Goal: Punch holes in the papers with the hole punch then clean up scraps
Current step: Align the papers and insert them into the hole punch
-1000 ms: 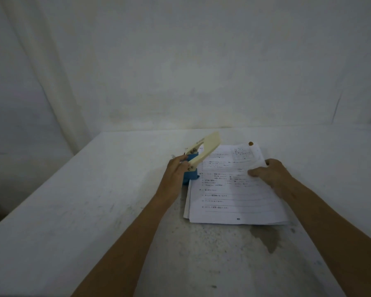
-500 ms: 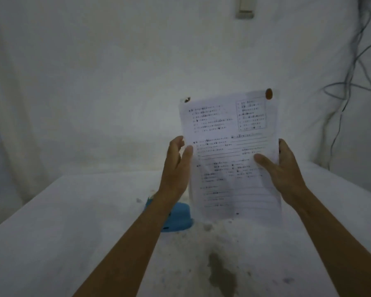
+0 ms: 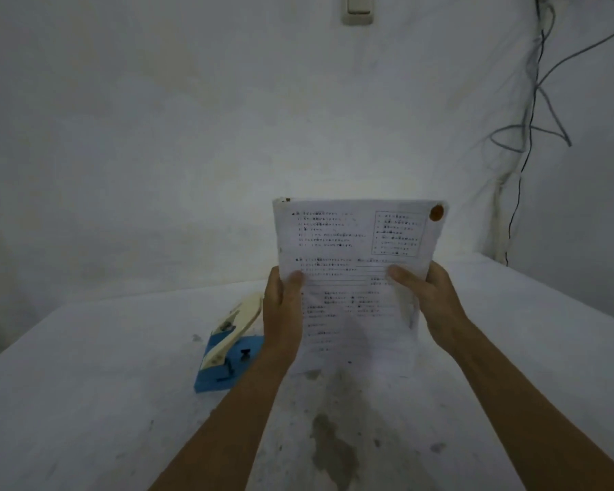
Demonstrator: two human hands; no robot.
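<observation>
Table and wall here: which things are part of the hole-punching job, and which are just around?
Part of the job:
papers, held upright by left hand and right hand
hole punch on the table

Just around:
wall switch
cables

The blue-based hole punch with a cream lever [image 3: 229, 343] is sitting on the white stained table [image 3: 86, 402]. Just right of the punch, the left hand [image 3: 283, 313] is gripping the upright stack of printed white papers [image 3: 355, 278], their lower edge resting on the table; the right hand [image 3: 431, 301] is gripping their far side.
</observation>
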